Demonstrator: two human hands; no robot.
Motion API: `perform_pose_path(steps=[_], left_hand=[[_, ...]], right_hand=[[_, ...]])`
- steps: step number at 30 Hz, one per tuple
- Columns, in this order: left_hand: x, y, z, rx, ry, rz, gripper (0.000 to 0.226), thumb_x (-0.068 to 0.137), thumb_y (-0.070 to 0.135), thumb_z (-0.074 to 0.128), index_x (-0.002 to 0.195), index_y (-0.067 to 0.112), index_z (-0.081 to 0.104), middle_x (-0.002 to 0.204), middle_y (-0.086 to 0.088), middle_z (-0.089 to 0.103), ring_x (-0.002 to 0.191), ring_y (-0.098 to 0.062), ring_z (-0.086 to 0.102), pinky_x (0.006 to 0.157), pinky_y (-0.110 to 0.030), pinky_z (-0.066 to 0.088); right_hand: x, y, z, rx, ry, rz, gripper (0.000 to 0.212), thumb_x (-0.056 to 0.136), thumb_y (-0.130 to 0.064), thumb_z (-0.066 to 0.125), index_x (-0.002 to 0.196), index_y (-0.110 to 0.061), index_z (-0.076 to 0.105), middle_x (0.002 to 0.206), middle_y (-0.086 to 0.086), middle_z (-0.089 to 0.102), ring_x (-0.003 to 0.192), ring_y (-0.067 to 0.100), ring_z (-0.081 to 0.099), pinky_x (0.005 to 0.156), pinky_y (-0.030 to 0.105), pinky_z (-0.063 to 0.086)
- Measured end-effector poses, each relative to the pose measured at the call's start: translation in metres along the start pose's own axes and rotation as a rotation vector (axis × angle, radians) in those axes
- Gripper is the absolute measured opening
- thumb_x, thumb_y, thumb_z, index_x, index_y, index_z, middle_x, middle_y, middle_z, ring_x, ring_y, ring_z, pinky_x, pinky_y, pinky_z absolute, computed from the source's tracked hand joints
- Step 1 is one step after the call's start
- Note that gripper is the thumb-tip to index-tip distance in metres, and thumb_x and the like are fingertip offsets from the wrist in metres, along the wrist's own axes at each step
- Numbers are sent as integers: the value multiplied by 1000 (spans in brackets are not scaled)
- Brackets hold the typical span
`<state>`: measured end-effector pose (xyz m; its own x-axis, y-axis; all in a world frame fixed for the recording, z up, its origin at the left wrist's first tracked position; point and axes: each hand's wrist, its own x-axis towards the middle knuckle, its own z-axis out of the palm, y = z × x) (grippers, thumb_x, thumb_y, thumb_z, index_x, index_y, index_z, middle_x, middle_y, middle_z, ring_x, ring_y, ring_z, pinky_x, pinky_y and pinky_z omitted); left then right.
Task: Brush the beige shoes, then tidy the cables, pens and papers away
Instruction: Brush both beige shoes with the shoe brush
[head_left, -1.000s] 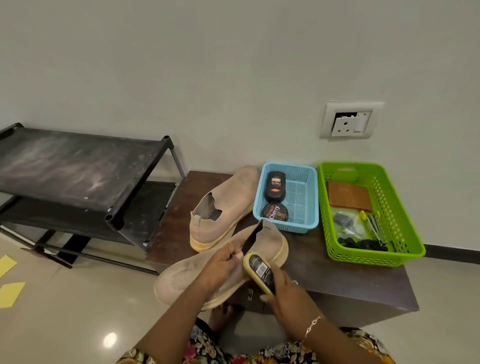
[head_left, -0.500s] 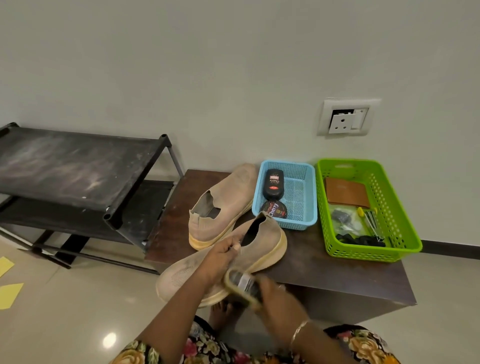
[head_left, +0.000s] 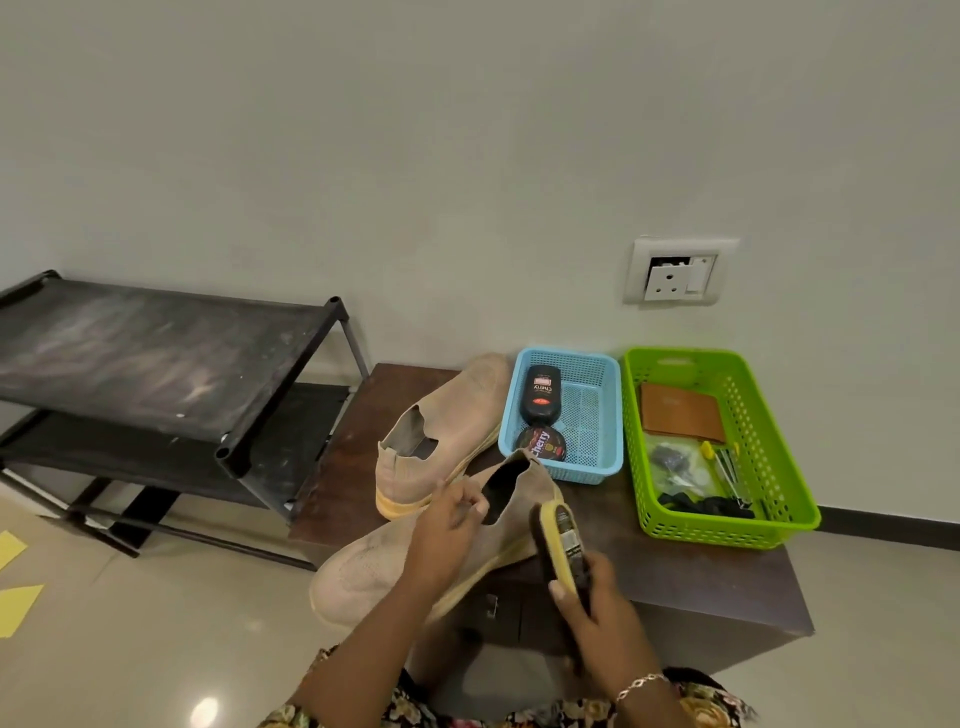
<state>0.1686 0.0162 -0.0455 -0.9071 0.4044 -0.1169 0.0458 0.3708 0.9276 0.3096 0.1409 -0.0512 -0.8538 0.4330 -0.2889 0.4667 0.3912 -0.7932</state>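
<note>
Overhanging the worktop's (head_left: 701, 582) near left edge, the nearer beige shoe (head_left: 363, 571) of two is pinched at its collar by the left hand (head_left: 441, 527), the right hand (head_left: 600, 603) grips one brush (head_left: 561, 540), and one blue basket (head_left: 561, 470) and one green basket (head_left: 717, 530) sit far right.

One beige slip-on shoe (head_left: 452, 421) sits upright on the bench (head_left: 701, 582), toe toward the wall, while its twin (head_left: 374, 566) hangs off the front edge, gripped by the left hand (head_left: 447, 525), with the yellow-backed brush (head_left: 563, 540) beside its heel, held in the right hand (head_left: 597, 608).

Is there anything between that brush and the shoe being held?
Nothing visible. The right hand holds the shoe brush beside the heel of the held shoe; the left hand grips its opening.
</note>
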Motion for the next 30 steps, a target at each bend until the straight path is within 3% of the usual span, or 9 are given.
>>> perform_pose_path(steps=[2,4,9,18,22,24,26,28,30], left_hand=[[0,15,10,211,150,95,6,85,15,62,88,20,61,110,8,54,133,-25,32,114,-49,17],[5,29,23,338,212,168,17,83,20,66,100,17,66,131,-1,50,142,-25,14,115,-40,-3],[26,46,47,514,255,143,22,87,31,61,102,16,66,152,-3,27,145,-21,-4,114,-36,-12],[22,68,59,404,359,43,24,86,11,59,65,17,49,145,-5,41,145,-24,7,114,-37,-11],[-10,88,31,151,417,94,22,80,-3,62,69,15,54,104,7,65,143,-23,19,113,-32,-15],[-25,105,12,34,426,139,17,80,-5,63,75,10,59,76,26,51,136,-27,33,115,-36,-8],[-38,127,-6,-62,391,191,31,80,-2,65,65,21,50,80,30,47,123,-13,48,117,-43,11],[-47,144,-18,-248,298,231,28,82,-2,63,68,19,51,88,23,54,98,20,50,107,-21,31],[-51,151,-23,-394,228,239,16,85,-3,59,84,12,62,92,10,64,90,19,56,83,-4,40]], right_hand=[[1,7,-8,36,71,83,43,92,-34,51,129,-18,35,106,2,60,106,27,59,74,26,39],[2,10,-7,-5,35,106,44,92,-36,50,129,-19,33,111,5,63,107,28,59,75,26,41],[4,9,1,46,3,39,33,91,-36,52,115,-32,29,101,-8,57,101,17,59,72,21,38],[1,11,1,199,80,110,30,89,-33,55,113,-30,36,100,-6,61,89,13,58,69,20,41],[-14,-4,-9,341,175,147,35,89,-26,58,119,-20,42,92,-6,61,78,11,57,64,14,43],[-26,-14,-15,403,220,134,36,87,-20,60,119,-16,44,88,-8,59,73,1,52,61,11,39],[-38,-23,-20,447,239,99,39,86,-13,61,122,-11,45,89,-6,58,73,-1,51,60,15,39],[-49,-36,-24,515,288,52,41,85,-5,60,123,-7,44,91,-4,58,75,4,53,60,17,41],[-59,-53,-31,573,321,-7,39,85,-3,59,119,-12,42,91,-6,57,77,7,54,58,12,43]])
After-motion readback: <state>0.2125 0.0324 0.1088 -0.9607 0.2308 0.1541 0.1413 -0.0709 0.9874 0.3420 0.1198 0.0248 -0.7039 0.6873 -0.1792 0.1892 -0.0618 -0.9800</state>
